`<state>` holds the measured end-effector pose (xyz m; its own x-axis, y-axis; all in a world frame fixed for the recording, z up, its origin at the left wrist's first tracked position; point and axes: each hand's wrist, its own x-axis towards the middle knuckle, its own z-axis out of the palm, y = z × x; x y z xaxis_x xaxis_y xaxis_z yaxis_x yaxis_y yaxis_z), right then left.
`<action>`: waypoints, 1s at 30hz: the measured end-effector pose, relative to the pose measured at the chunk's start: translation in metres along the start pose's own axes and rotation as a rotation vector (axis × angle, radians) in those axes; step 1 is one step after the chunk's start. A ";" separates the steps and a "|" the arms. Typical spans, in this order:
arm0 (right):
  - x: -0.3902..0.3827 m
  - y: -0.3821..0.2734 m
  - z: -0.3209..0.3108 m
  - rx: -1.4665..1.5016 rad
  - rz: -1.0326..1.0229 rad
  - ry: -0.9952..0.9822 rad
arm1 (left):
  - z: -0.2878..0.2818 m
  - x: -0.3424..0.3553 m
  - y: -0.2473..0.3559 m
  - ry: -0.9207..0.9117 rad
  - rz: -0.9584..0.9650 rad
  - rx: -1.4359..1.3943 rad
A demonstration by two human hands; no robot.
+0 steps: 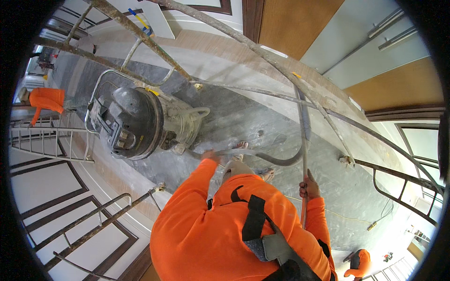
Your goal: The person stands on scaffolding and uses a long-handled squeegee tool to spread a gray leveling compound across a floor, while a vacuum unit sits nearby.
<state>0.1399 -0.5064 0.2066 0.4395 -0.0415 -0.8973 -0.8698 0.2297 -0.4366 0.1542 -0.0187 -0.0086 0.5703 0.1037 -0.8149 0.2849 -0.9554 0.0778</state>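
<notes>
My right hand [310, 187] grips an upright grey tube [304, 168], with a looped grey hose [280, 160] beside it. My left hand [211, 157] is motion-blurred at the hose's lower run, near the vacuum; whether its fingers grip the hose is unclear. The dusty wet-dry vacuum [126, 120], with a black head and tubular handle, stands left of my bare feet [267, 175]. Both my forearms are in orange sleeves.
Metal scaffold frames [262, 54] surround me overhead and at both sides. A worker in orange [46, 99] is at far left, another [361, 263] at lower right. A yellow cable with a socket strip [372, 225] lies on the dusty grey floor [243, 114]. Panelled walls and wooden doors border it.
</notes>
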 end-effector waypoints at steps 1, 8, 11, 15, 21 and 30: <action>-0.004 -0.003 -0.006 0.003 -0.002 0.037 | 0.018 -0.005 -0.036 0.091 -0.157 -0.102; -0.003 -0.003 -0.060 0.051 -0.027 0.101 | 0.039 -0.043 -0.142 0.330 -0.759 -0.761; -0.007 -0.015 -0.050 0.092 -0.012 0.092 | 0.047 -0.031 -0.166 0.407 -0.818 -0.947; -0.012 -0.026 -0.021 0.089 0.004 0.165 | -0.006 -0.026 -0.145 0.428 -0.782 -1.267; -0.014 -0.038 -0.003 0.114 0.042 0.175 | 0.049 0.080 -0.231 0.516 -0.753 -1.218; -0.015 -0.036 0.014 0.097 0.027 0.197 | 0.033 0.081 -0.209 0.646 -0.770 -1.292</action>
<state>0.1676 -0.5000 0.2371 0.3559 -0.2216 -0.9079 -0.8508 0.3252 -0.4129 0.1152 0.1806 -0.1094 0.1109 0.8272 -0.5508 0.8663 0.1912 0.4616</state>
